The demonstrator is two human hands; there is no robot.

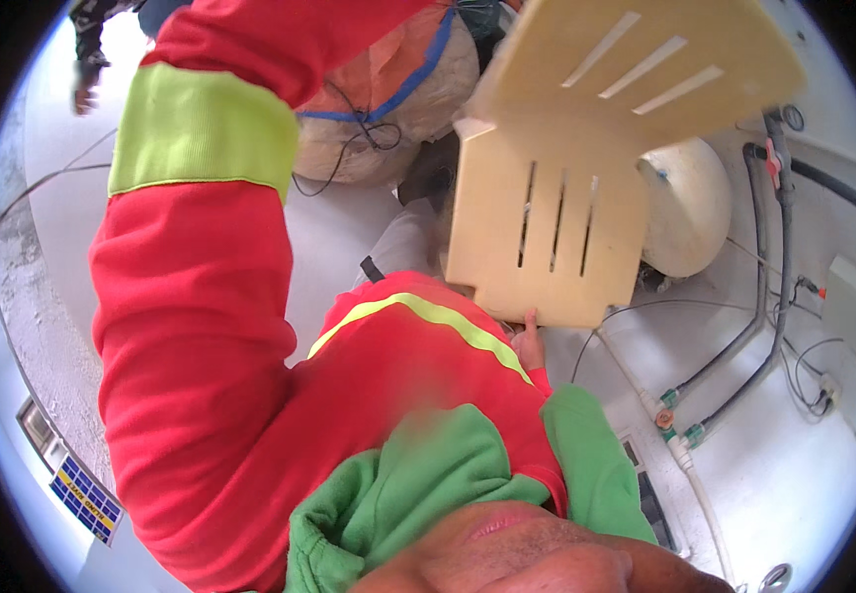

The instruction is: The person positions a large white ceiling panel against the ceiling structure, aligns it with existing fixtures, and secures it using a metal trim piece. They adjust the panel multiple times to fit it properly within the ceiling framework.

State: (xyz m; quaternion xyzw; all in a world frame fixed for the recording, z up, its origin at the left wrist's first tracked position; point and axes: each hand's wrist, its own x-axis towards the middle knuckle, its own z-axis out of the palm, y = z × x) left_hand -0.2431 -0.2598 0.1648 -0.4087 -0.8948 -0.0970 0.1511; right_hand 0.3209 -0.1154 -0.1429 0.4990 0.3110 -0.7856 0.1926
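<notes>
Beige slotted chair: presumably light, stiff, smooth; seat edges suit holding. Right hand pinches its near edge (left grip out of view, cannot tell).

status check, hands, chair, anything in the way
Left hand out of view. Right hand holds beige slotted chair by near edge, one digit on top. Pale round object partly hidden behind chair.

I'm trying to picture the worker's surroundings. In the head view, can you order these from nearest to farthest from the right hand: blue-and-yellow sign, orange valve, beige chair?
From the right hand:
1. Beige chair: touching the hand at its lower edge.
2. Orange valve: right of the hand, on the pipework.
3. Blue-and-yellow sign: far lower left.
</notes>
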